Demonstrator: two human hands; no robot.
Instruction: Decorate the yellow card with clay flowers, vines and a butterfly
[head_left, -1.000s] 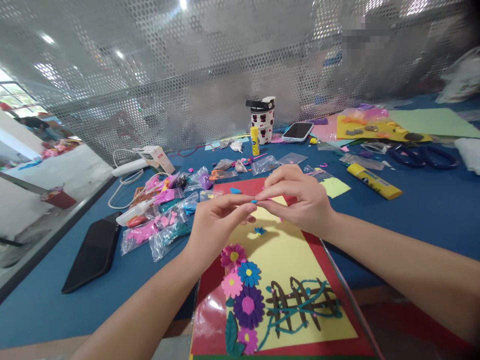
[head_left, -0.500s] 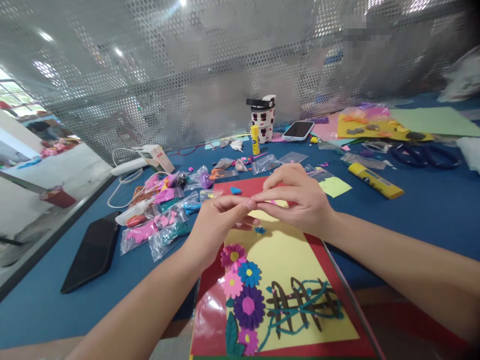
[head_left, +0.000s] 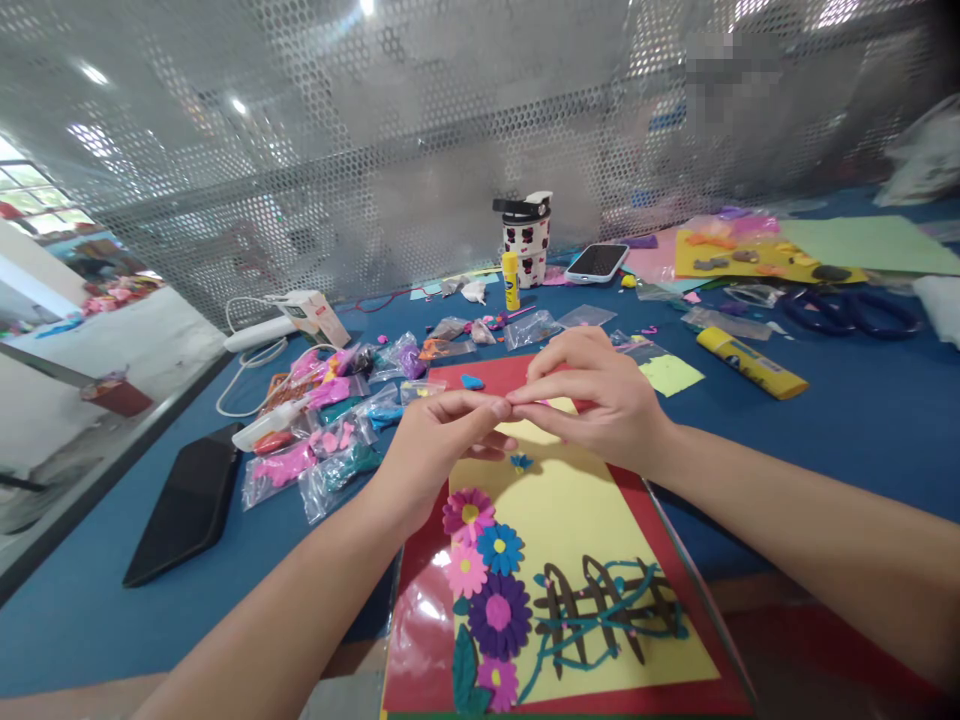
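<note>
My left hand (head_left: 446, 440) and my right hand (head_left: 592, 395) meet fingertip to fingertip above the upper part of a yellow sheet (head_left: 577, 510). Both are closed in a pinch; whatever lies between the fingertips is too small or hidden to name. The sheet rests on a red board (head_left: 420, 640). Down its left side run clay flowers, among them a purple flower (head_left: 499, 612) and a blue flower (head_left: 500, 548). A brown clay fence (head_left: 600, 605) with teal vines is at lower right. Just below my hands sits a small blue-and-yellow clay piece (head_left: 520, 462). Beyond them lies a blue clay lump (head_left: 472, 382).
Bags of coloured clay (head_left: 330, 440) and a black phone (head_left: 187, 505) lie left. Behind stand a glue stick (head_left: 511, 280) and a patterned cup (head_left: 527, 240), near another phone (head_left: 597, 262). At right are a yellow tube (head_left: 752, 362) and dark blue scissors (head_left: 851, 310).
Hardly anything differs. My fingertips stay pressed together in nearly the same place, and the view has shifted very slightly.
</note>
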